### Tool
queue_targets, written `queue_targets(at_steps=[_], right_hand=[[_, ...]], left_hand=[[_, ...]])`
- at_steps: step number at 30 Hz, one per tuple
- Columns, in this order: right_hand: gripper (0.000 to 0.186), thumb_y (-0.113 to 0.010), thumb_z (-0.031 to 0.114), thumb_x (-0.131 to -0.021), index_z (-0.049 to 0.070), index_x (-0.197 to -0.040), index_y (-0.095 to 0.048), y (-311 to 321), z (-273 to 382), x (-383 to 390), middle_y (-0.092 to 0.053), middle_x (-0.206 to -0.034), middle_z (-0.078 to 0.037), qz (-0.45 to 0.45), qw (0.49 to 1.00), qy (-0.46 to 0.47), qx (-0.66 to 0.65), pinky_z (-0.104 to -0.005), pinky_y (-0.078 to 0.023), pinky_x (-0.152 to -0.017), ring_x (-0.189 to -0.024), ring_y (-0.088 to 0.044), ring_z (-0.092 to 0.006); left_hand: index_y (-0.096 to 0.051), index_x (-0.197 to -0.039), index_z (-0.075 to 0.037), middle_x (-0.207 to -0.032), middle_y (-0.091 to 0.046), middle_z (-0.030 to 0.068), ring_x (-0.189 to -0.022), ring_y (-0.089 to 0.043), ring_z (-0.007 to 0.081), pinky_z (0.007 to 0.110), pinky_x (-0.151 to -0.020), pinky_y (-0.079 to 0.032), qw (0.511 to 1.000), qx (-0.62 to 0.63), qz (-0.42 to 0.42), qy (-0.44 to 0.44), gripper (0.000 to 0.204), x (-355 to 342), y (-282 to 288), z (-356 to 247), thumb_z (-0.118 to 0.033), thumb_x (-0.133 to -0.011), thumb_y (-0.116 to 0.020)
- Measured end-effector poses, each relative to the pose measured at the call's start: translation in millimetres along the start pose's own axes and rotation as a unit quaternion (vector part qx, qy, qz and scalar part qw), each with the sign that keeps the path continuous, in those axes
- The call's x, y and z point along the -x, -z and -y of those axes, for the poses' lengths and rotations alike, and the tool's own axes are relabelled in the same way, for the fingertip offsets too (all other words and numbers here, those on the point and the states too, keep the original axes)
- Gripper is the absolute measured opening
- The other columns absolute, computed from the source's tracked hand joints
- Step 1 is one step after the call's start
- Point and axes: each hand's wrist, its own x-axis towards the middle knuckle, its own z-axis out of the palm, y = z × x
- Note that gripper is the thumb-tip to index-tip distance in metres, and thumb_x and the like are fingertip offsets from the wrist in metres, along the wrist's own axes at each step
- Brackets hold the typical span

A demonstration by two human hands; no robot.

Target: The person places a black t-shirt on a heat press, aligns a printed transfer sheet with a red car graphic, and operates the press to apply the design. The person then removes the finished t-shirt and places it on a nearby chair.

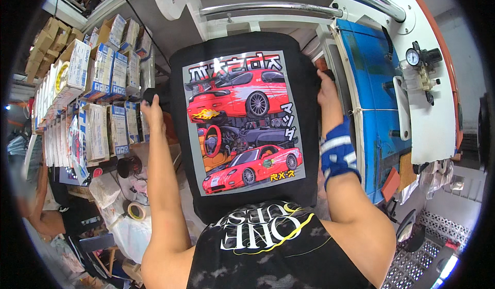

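The black cloth shirt (308, 129) lies flat before you, its rectangular print (246, 124) upright to you, long axis running away and leaning slightly left. Your left hand (152, 112) and right hand (327, 90) each have a grip closed on its side cloth; cardboard boxes (103, 72) stand stacked leftward.

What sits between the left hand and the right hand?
In the head view, black fabric bearing a grey-bordered print of red cars lies between the left hand and the right hand.
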Motion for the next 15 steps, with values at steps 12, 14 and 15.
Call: queue_targets(at_steps=[12, 14, 15], right_hand=[[0.061, -0.079, 0.042, -0.083, 0.008, -0.131, -0.064, 33.3, -60.2, 228.3, -0.054, -0.146, -0.017, 0.151, 0.589, 0.440, 0.661, -0.0611, -0.026, -0.120, -0.142, -0.042, -0.0425], [0.063, -0.080, 0.041, -0.082, 0.007, -0.132, -0.062, 31.1, -59.1, 225.9, -0.054, -0.146, -0.018, 0.153, 0.584, 0.447, 0.660, -0.0611, -0.026, -0.120, -0.141, -0.042, -0.0435], [0.063, -0.080, 0.042, -0.081, 0.007, -0.131, -0.063, 33.3, -59.5, 225.5, -0.054, -0.146, -0.018, 0.154, 0.588, 0.449, 0.656, -0.0604, -0.026, -0.121, -0.141, -0.043, -0.0430]], left_hand=[[-0.073, -0.122, -0.008, -0.146, -0.058, 0.0163, -0.147, -0.040, 0.0417, 0.056, -0.121, -0.030, 0.828, -0.273, 0.322, -0.370, 0.047, 214.5, 86.7, -26.4, -0.014, -0.076, -0.081], [-0.073, -0.123, -0.008, -0.147, -0.058, 0.0160, -0.148, -0.039, 0.0416, 0.055, -0.121, -0.031, 0.832, -0.267, 0.319, -0.368, 0.049, 214.2, 86.2, -25.6, -0.014, -0.075, -0.082], [-0.073, -0.123, -0.008, -0.147, -0.058, 0.0158, -0.148, -0.038, 0.0416, 0.054, -0.121, -0.031, 0.830, -0.267, 0.320, -0.370, 0.049, 215.3, 86.3, -26.0, -0.013, -0.075, -0.082]])
